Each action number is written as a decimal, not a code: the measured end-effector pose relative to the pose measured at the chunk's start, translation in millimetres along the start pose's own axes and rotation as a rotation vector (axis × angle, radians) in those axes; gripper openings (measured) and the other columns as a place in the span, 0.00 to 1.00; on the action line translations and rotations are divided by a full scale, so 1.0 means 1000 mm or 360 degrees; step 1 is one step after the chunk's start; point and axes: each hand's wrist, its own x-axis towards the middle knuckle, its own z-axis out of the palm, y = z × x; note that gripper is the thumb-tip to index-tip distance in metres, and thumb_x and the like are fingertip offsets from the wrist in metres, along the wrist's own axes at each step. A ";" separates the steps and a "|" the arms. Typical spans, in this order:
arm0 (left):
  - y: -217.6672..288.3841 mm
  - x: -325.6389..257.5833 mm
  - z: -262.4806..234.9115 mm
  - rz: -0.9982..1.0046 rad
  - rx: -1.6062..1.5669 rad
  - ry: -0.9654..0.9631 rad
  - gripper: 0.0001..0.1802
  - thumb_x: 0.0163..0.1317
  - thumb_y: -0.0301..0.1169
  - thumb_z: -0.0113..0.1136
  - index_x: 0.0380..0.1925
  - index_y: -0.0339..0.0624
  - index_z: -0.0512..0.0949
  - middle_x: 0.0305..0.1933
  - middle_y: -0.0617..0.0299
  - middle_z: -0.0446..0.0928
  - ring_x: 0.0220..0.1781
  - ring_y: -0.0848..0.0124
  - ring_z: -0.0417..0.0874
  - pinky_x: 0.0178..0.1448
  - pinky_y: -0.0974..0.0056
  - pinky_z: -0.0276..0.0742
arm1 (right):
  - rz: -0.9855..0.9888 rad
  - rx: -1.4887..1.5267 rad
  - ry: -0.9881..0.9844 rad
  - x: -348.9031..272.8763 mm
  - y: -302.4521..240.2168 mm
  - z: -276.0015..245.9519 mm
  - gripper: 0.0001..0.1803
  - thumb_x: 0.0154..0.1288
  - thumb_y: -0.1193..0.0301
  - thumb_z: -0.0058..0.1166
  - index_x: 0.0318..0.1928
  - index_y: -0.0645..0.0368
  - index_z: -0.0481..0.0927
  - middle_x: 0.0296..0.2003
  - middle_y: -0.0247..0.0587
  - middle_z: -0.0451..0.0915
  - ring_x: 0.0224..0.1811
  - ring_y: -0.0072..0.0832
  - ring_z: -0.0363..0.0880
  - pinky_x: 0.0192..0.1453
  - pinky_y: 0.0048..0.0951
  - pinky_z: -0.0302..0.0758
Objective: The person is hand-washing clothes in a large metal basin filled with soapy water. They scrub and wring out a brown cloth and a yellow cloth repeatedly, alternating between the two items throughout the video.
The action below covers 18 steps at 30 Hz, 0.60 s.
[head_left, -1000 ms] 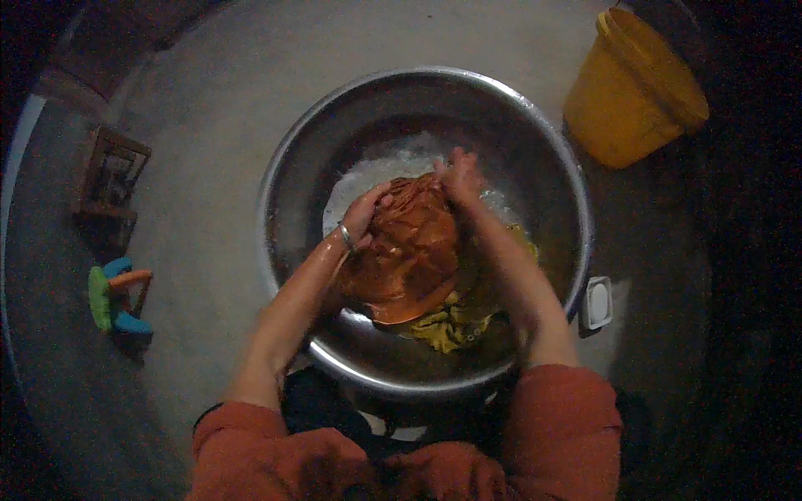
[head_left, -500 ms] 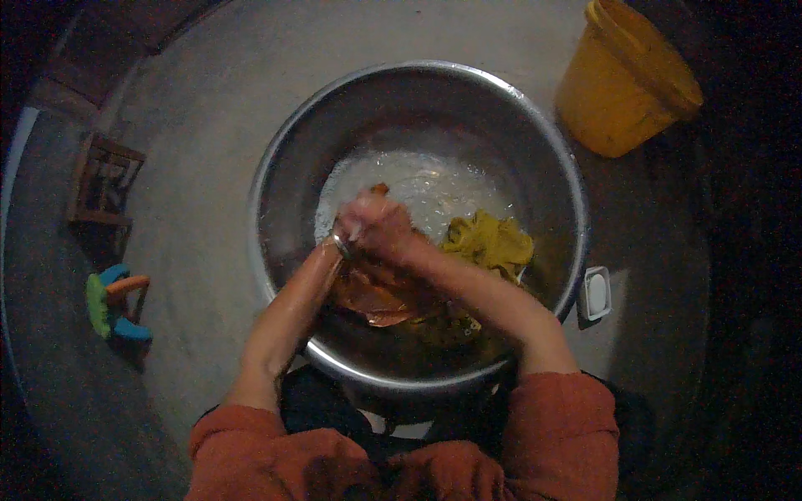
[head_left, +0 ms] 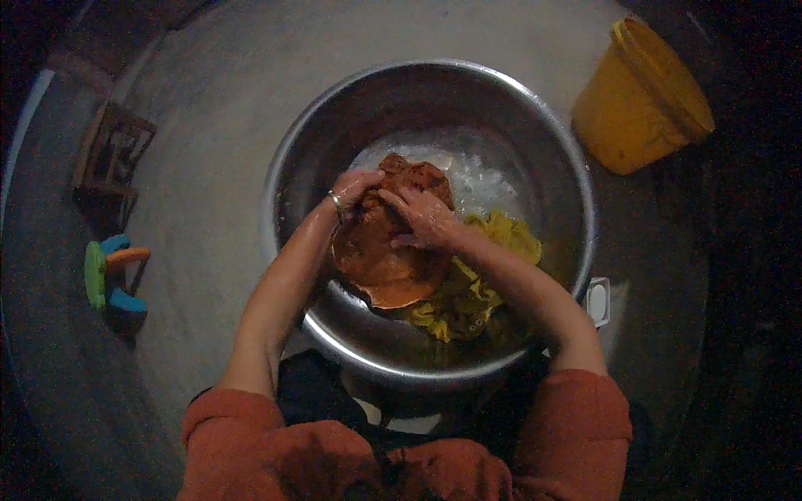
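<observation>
A wet orange-brown cloth (head_left: 388, 259) lies spread and crumpled in a large round metal basin (head_left: 292, 138). My left hand (head_left: 357, 189), with a bangle at its wrist, grips the cloth's upper left edge; its fingers are partly hidden. Spread fingers of my right hand (head_left: 426, 219) rest on the upper right part of the same cloth. A yellow cloth (head_left: 511, 238) lies bunched in the basin to the right, partly under my right forearm. Sudsy water (head_left: 484, 175) shows beyond my hands.
At the far right a yellow bucket (head_left: 639, 104) stands on the floor. A small white dish (head_left: 597, 302) sits close by the basin's right side. On the left are a wooden frame-like stand (head_left: 115, 150) and a green, blue and orange object (head_left: 117, 271).
My hands, close together before, have moved apart. The orange-brown cloth, bunched under them earlier, now spreads out farther up the basin. The view has shifted slightly.
</observation>
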 end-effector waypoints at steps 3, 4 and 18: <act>0.013 0.007 -0.009 0.0153 0.0215 0.0357 0.13 0.49 0.35 0.62 0.32 0.39 0.78 0.31 0.62 0.77 0.34 0.75 0.76 0.38 0.70 0.72 | 0.0010 -0.0033 -0.0053 -0.024 0.013 0.019 0.25 0.47 0.62 0.57 0.47 0.53 0.67 0.38 0.42 0.71 0.37 0.42 0.72 0.35 0.39 0.69; 0.005 0.013 -0.027 0.0120 0.0080 0.0410 0.13 0.47 0.34 0.63 0.32 0.39 0.78 0.30 0.63 0.78 0.33 0.76 0.76 0.37 0.71 0.72 | 0.0054 -0.0023 -0.0187 -0.019 0.002 0.007 0.24 0.47 0.62 0.56 0.46 0.53 0.68 0.36 0.41 0.72 0.34 0.41 0.73 0.32 0.38 0.70; -0.049 0.017 0.058 0.0568 0.1825 -0.0085 0.32 0.44 0.54 0.60 0.42 0.40 0.74 0.42 0.52 0.74 0.49 0.56 0.71 0.53 0.57 0.66 | 0.0473 0.0203 -0.1226 -0.120 -0.011 -0.081 0.20 0.52 0.64 0.51 0.46 0.56 0.69 0.31 0.49 0.73 0.31 0.46 0.73 0.34 0.40 0.72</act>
